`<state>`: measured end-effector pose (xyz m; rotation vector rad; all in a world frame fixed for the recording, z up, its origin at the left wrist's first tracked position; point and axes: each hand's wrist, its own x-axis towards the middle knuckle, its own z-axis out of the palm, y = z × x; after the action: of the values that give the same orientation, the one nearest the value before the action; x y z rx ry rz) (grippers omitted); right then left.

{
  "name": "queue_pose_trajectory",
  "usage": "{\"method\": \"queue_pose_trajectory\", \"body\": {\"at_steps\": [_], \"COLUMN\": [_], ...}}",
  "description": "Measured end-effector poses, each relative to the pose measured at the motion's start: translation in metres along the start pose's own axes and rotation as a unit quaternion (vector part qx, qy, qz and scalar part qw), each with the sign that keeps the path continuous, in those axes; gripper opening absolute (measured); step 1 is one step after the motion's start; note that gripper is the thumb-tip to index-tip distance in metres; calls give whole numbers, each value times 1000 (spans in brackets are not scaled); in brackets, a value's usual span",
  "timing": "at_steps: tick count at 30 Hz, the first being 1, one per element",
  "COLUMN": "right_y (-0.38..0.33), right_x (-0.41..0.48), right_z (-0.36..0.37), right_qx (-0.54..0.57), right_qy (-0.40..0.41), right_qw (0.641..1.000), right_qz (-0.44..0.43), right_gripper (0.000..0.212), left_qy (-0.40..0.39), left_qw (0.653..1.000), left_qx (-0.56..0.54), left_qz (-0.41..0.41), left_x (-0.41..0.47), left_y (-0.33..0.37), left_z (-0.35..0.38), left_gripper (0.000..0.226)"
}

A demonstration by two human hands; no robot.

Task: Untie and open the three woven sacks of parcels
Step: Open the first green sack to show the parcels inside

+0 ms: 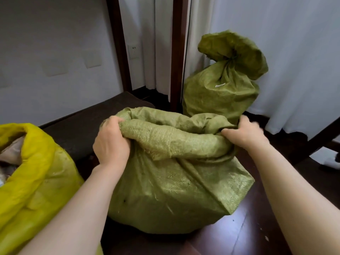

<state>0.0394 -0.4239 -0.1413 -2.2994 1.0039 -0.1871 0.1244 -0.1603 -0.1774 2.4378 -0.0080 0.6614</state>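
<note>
Standing on the dark wooden floor (244,234) in the middle: the olive-green woven sack (171,192), mouth already untied and its rim rolled outward into a thick cuff. Clenching the left end of that cuff: the left hand (110,142), fingers curled over the rolled fabric, grip closed on the sack's edge. Pinching the right end of the cuff: the right hand (244,133), slightly blurred, fingers wrapped into the fold, grip likewise closed on the fabric. Stretching between the two hands: the rolled rim, sagging a little toward the camera; contents of this sack not showing. Sitting at the left edge, just beside the left forearm: a yellow woven sack (36,190), mouth gaping open, pale wrapped parcels (11,153) partly showing inside. Leaning behind the middle sack, against the white curtain (294,61) and a dark wooden post (177,52): a third green sack (220,92), neck still bunched and tied, top flopping over to the right. Showing on the wall at the back: a white socket (134,51).
</note>
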Motion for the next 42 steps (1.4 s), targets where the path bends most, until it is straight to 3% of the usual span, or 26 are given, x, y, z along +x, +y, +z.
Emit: {"method": "queue_pose_trajectory", "body": {"at_steps": [2,3,5,7,8,10,12,14,17,18,20,21,22,23,24,25,26,28,30,32,33,35,37,38,40,42], "right_y": [-20,-31,-50,-51,-46,-39,-38,-38,-35,-34,-33,-34,-34,-32,-29,-27,-27,-23,-18,-6,0,7,9,11,17,21], "right_x": [-13,-22,-40,-46,-44,-39,-35,-29,-18,-17,-16,-19,-24,-28,-30,-31,-30,-18,-13,-10,-10,-10,-12,-11,-7,-2], "right_z": [-11,-17,-14,8,20,34,35,32,32,32,27,23,19,16,14,12,10,11,13,20,25,33,40,46,57,62], "right_qx": [-67,-36,-78,-190,-212,-153,-2,119,166,155,89,32,-24,-60,-65,-45,-6,22,-144,-242,-241,-140,-16,7,13,137], "right_qy": [35,-33,-221,-259,-211,-14,109,124,91,73,-36,-139,-253,-357,-428,-444,-405,-194,-4,-20,-67,-162,-200,-201,-165,-124], "right_qw": [981,969,933,908,917,951,965,966,972,976,983,975,952,918,889,884,905,976,987,969,968,976,977,977,985,979], "right_qz": [-177,-244,-273,-270,-263,-270,-240,-191,-140,-136,-158,-171,-173,-164,-149,-136,-127,-99,-75,-35,-9,43,76,72,56,90], "right_gripper": [72,76,91,94,76,35,24,17,8,9,21,27,31,34,32,28,25,38,56,80,93,110,98,81,47,31], "left_qy": [7,13,23,39,46,54,6,-139,-367,-385,-348,-323,-312,-307,-305,-295,-281,-244,-194,-207,-233,-325,-380,-407,-423,-378], "left_qw": [1000,1000,999,998,997,996,997,987,926,920,928,904,847,783,750,747,757,802,814,804,825,885,899,891,875,838], "left_qx": [-11,-17,-27,-39,-47,-58,-65,-71,-17,-17,-86,-165,-265,-355,-390,-386,-362,-283,-250,-277,-251,-78,71,53,-75,-224], "left_qz": [13,21,32,34,32,31,33,48,93,69,-103,-225,-339,-408,-438,-453,-466,-467,-487,-483,-448,-325,-208,-192,-224,-322], "left_x": [0,-1,-2,-3,-3,-4,-9,-19,-35,-36,-27,-19,-12,-7,-6,-7,-10,-20,-26,-24,-24,-23,-21,-21,-22,-18], "left_y": [2,5,9,9,6,3,1,2,12,18,31,36,36,35,30,24,18,7,-7,-11,-13,-6,-4,0,3,4], "left_z": [4,5,7,8,7,4,3,7,19,21,21,21,23,24,25,28,28,34,43,46,46,33,24,20,15,11], "left_gripper": [33,33,34,32,29,21,19,38,73,80,91,102,112,113,109,111,120,115,104,103,99,85,77,72,52,35]}}
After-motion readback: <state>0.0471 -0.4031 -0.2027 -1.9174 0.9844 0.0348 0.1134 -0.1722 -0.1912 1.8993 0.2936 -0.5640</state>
